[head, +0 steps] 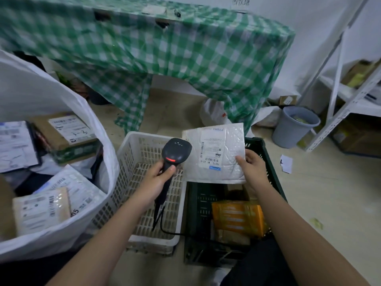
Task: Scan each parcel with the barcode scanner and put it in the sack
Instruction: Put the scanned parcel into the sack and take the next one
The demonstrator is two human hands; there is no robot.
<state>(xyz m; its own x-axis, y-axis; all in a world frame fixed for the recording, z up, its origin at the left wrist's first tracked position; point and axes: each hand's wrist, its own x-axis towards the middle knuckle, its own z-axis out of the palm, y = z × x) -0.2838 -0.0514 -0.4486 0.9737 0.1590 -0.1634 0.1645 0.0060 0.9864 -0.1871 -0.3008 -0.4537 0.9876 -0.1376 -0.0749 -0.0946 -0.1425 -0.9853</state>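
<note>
My left hand (156, 178) grips the handle of a black barcode scanner (175, 151), whose head shows a red light and points toward the parcel. My right hand (252, 164) holds a white bubble mailer (214, 155) by its right edge, label side up, above the dark green crate (268, 162). The large white sack (61, 219) stands open at the left with several labelled parcels inside. An orange parcel (237, 217) and brown ones lie in the green crate.
A white plastic basket (144, 141) sits between sack and crate, under the scanner. The scanner's black cable (171, 232) trails over it. A table with a green checked cloth (165, 58) stands behind. A grey bin (292, 126) and white metal shelving (350, 96) are at the right.
</note>
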